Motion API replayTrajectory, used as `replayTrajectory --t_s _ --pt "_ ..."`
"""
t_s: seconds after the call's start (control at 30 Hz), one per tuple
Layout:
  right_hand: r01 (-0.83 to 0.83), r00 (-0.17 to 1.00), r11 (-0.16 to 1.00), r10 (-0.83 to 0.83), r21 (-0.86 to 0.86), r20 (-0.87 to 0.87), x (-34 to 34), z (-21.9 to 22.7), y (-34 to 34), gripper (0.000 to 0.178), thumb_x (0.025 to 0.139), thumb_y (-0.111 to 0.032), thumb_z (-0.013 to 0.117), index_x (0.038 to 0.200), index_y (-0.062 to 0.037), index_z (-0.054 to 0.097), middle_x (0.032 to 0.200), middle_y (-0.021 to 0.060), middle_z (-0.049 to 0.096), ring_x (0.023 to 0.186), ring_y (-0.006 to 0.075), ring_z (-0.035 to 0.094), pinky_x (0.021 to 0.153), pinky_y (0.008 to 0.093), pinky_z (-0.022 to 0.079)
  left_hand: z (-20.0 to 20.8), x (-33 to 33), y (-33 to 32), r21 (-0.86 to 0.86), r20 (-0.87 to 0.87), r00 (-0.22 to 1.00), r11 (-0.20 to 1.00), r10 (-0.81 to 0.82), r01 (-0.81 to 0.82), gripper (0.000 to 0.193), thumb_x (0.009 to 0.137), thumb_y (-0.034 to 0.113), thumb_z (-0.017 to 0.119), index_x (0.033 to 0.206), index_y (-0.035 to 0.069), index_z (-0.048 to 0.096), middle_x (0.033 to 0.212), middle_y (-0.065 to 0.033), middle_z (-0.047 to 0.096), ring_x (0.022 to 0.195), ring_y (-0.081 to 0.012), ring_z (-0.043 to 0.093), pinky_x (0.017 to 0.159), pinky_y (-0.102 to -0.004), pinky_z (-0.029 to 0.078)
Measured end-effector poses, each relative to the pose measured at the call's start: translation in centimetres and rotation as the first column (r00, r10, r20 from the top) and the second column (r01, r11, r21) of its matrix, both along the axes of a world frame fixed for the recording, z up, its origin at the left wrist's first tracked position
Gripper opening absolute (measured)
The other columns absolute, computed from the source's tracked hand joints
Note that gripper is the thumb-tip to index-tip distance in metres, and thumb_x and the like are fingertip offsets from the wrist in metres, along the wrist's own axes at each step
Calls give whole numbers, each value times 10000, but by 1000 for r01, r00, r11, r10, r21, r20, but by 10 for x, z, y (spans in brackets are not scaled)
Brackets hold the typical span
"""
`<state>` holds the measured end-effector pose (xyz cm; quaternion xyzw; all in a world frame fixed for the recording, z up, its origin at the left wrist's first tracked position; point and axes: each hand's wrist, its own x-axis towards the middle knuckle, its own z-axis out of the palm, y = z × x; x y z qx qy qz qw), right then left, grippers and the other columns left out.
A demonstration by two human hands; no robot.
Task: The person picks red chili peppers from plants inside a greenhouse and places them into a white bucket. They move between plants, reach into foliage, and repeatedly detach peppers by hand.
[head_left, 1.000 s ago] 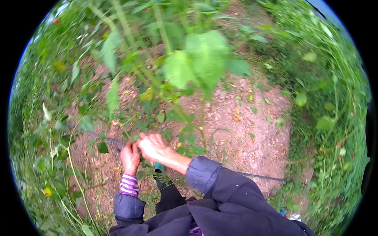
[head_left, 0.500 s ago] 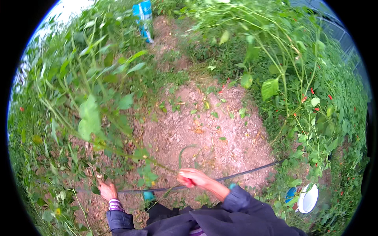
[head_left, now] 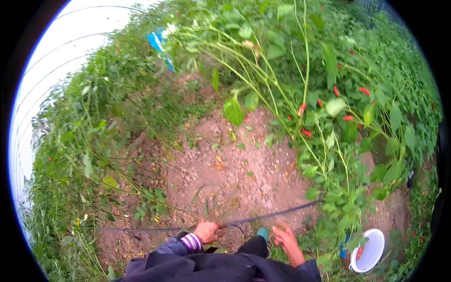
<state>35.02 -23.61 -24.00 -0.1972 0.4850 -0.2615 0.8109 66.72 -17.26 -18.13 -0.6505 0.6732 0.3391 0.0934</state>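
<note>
My left hand (head_left: 209,231) is low in the middle, in a purple-striped cuff, just above a thin black hose. Its fingers are curled in, and whatever they hold is hidden. To its right, my right hand (head_left: 286,239) hovers over the soil beside my teal shoe (head_left: 263,233). Its fingers are bent and closed, and I cannot make out anything in them. Closest to the right hand stands a leafy pepper plant (head_left: 293,131) with several small red chili peppers (head_left: 306,133). A white bucket (head_left: 371,251) at the lower right has red peppers inside.
The black hose (head_left: 263,216) crosses the bare soil (head_left: 221,174) in front of me. Dense green plants (head_left: 94,141) line the left side, with thin stems leaning inward. A blue-and-white bag (head_left: 159,47) lies far up the row. Something blue (head_left: 344,246) sits beside the bucket.
My right hand has let go of the plant stem and moved right. My left hand has come in toward the middle from the left plants. The view has turned rightward.
</note>
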Motion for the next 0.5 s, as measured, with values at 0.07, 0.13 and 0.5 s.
replayTrajectory --t_s 0.07,0.13,0.5 --pt "28 999 999 -29 -27 -39 -16 7 4 314 797 -91 663 1045 -66 472 589 -37 422 404 60 348 356 260 319 42 -18 -11 47 -6 1000 999 -26 26 394 823 410 567 1134 170 603 950 -154 653 877 -336 627 751 -415 506" --pt "97 995 995 -97 -14 -21 -15 37 8 261 799 -133 665 996 -85 501 569 -44 407 404 60 346 357 258 321 63 -30 -12 30 -38 999 999 -38 39 393 832 401 549 1143 167 599 950 -159 653 870 -358 622 768 -425 500" --pt "-60 978 983 93 -171 187 34 140 3 266 912 -168 488 1061 48 532 566 -21 405 508 103 484 573 311 533 70 -49 5 -142 -587 798 988 -138 66 426 875 343 512 1171 45 580 940 -169 652 886 -281 628 787 -367 477"
